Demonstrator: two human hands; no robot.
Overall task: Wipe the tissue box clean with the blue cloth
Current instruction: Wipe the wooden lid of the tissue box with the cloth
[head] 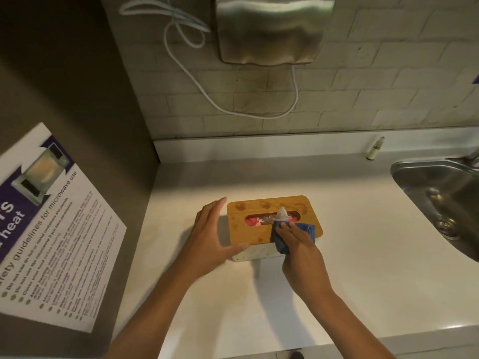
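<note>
Tissue box [259,224] has a wooden lid, smooth, with darker blotchy marks, over a pale matt base. The blue cloth [283,242] on it looks soft and woven. Countertop [363,255] is smooth, pale, slightly shiny. Sink [440,182] at the right edge is glossy metal, and the dryer [272,29] up top is brushed metal. Wall tiles [388,73] look matt and grubby.

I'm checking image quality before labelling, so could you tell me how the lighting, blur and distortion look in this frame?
Head view: warm, dim light; the left hand casts a soft shadow on the counter; the poster at the left edge is blurred and stretched by the wide-angle lens; the wooden lid of the tissue box shows faint sheen and marks.
</note>
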